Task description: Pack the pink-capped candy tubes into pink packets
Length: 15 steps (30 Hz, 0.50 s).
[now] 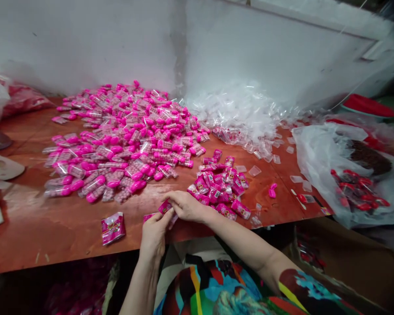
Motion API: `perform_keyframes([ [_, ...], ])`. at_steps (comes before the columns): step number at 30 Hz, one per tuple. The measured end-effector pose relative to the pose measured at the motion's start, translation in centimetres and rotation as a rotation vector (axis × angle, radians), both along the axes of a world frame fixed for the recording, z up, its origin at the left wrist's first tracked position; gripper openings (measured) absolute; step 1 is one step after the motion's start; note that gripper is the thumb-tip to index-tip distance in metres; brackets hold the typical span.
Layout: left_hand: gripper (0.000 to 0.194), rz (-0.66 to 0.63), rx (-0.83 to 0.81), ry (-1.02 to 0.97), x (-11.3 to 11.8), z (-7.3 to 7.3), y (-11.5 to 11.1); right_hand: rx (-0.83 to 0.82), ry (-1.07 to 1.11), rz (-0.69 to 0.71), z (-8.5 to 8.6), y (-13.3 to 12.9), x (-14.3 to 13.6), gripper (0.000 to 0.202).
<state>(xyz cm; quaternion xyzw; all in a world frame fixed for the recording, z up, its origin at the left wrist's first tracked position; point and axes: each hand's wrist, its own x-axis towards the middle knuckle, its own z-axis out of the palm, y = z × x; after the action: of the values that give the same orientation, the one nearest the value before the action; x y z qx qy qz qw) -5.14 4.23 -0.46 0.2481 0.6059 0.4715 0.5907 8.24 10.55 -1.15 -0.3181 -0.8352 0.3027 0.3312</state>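
Note:
My left hand (155, 232) and my right hand (185, 205) meet at the table's front edge, fingers pinched together on a small pink printed wrapper (165, 206). The fingers cover much of it. Another pink printed piece (149, 217) shows just beside my left hand. Farther left, a flat pink printed packet (113, 228) lies by itself. Close to my right hand is a heap of small pink printed packs (216, 186). Beyond my hands spreads a big pile of clear tubes with pink caps (128, 144), filled with small pale pink balls.
Clear plastic pieces (243, 113) are heaped against the wall on the reddish table (68, 240). A pink plastic piece (272, 190) lies to the right. Farther right, a plastic bag (318, 153) holds red-capped items (357, 192). More bags (26, 98) stand at the far left.

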Motion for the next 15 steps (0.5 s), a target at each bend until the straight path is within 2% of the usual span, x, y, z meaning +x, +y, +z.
perform_keyframes([
  [3, 0.038, 0.004, 0.052, -0.1, -0.6, 1.1, 0.5, 0.002, -0.002, 0.109, 0.5, 1.3, -0.1, 0.033],
  [5, 0.035, 0.019, 0.064, -0.12, -1.1, 1.5, 0.8, -0.042, -0.016, 0.126, 0.6, 2.5, -0.2, 0.028],
  [6, 0.033, 0.038, 0.063, -0.111, -1.3, 1.5, 0.9, -0.072, -0.031, 0.075, 0.7, 3.3, -0.2, 0.024],
  [9, 0.03, 0.133, 0.059, -0.075, -1.4, 1.4, 1.5, -0.146, -0.098, -0.272, 0.6, 6.3, -0.3, 0.023],
  [11, 0.029, 0.183, 0.054, -0.063, -1.2, 1.4, 1.9, -0.181, -0.178, -0.434, 0.5, 8.3, -0.5, 0.026],
  [15, 0.033, 0.202, 0.018, -0.104, -0.5, 1.8, 2.3, -0.234, -0.377, -0.461, 0.1, 10.4, -1.0, 0.038],
])
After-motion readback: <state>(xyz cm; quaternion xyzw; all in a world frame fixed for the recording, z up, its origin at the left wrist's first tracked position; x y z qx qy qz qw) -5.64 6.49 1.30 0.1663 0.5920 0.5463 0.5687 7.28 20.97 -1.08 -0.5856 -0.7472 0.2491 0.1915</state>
